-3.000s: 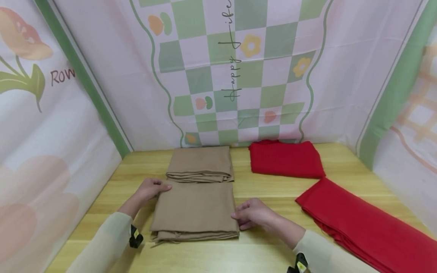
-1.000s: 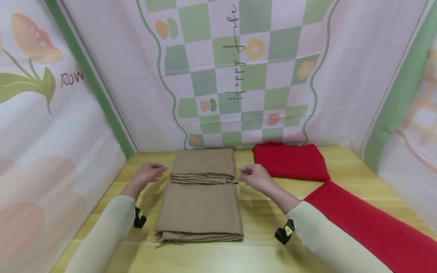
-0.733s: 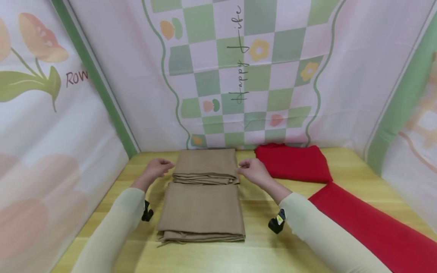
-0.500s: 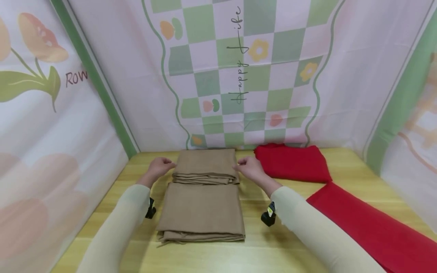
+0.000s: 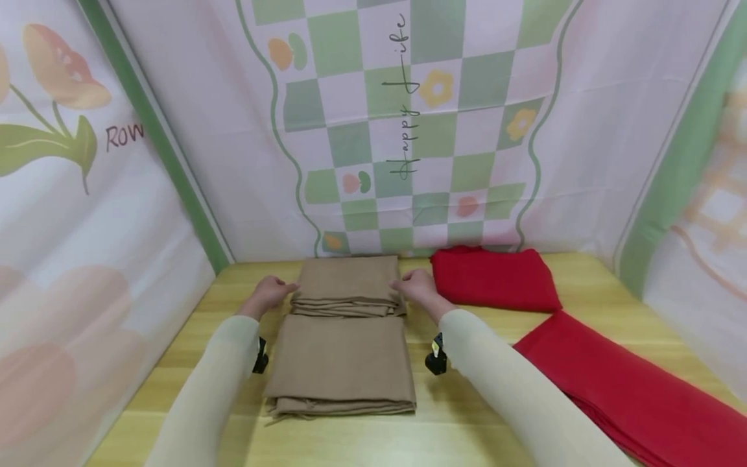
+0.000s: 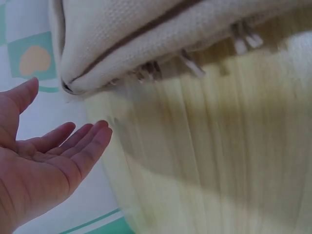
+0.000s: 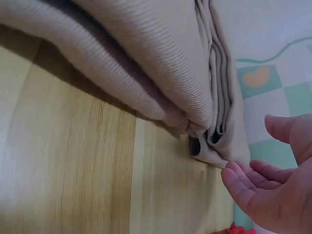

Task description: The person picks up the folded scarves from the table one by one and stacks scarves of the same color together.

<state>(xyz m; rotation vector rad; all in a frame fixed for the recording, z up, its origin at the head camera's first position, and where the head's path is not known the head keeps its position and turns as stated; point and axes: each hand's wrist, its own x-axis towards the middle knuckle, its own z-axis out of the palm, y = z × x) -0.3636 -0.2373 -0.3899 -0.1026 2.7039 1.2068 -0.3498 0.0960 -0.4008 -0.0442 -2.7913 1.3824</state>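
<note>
Head view, left to right: one left hand [image 5: 271,292], fingers loosely extended and gripping nothing, is just beside the far tan folded cloth [image 5: 350,275]. Two tan cloths lie on the wood-grain table [image 5: 350,444], the second being the near tan folded cloth [image 5: 341,360]. One right hand [image 5: 419,285], thumb spread from relaxed fingers, pinches nothing at the far cloth's right edge; contact is unclear. Two red cloths follow: a back red folded cloth [image 5: 496,279] and a longer front red cloth [image 5: 630,383].
</note>
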